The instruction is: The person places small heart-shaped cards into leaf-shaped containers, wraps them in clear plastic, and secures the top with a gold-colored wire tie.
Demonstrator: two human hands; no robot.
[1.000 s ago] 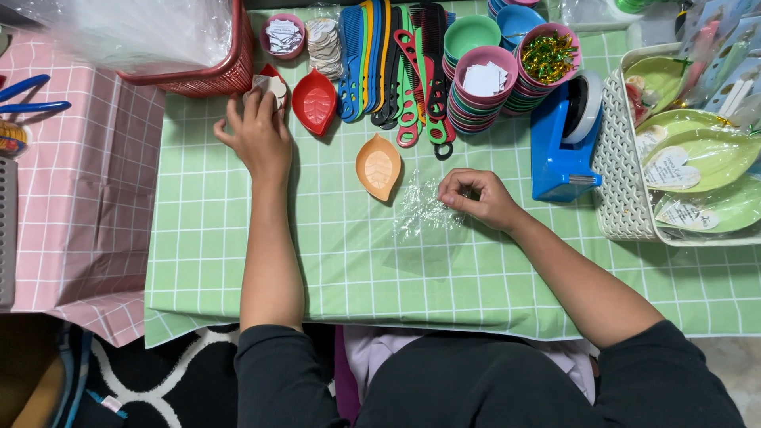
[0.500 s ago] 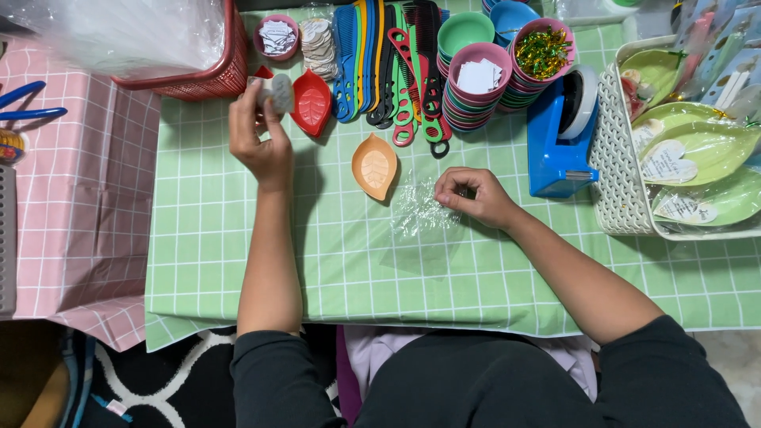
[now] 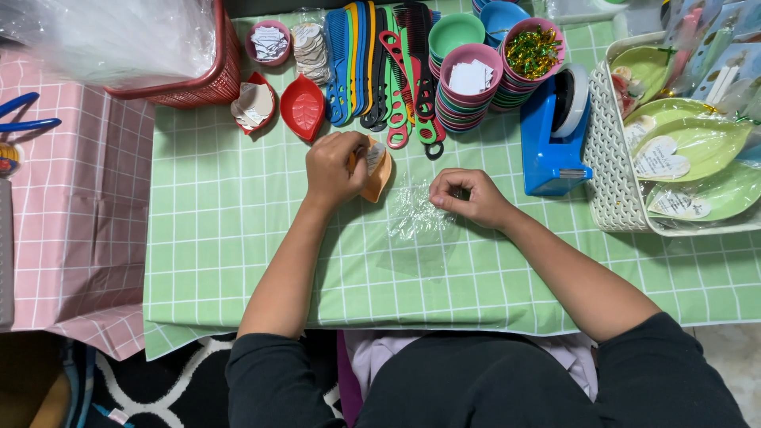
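A: Left hand (image 3: 337,169) clamped on orange leaf dish (image 3: 377,176) — mid-desk, beside clear bag (image 3: 414,211). Rigid, light?

B: Likely. Right hand (image 3: 468,196) pinching bag — flimsy, slippery; best held at edge.

**A home craft-packing table**

This looks like a small home workspace for assembling gift favours. A green checked plastic tablecloth (image 3: 238,238) covers the table, and a black-and-white patterned rug (image 3: 158,388) lies on the floor on the near side. Along the far edge stand stacked small coloured plastic bowls (image 3: 468,95), a row of coloured plastic combs (image 3: 372,63) and a blue tape dispenser (image 3: 551,135). At the right sits a white woven plastic basket (image 3: 614,174) of wrapped leaf-shaped dishes.
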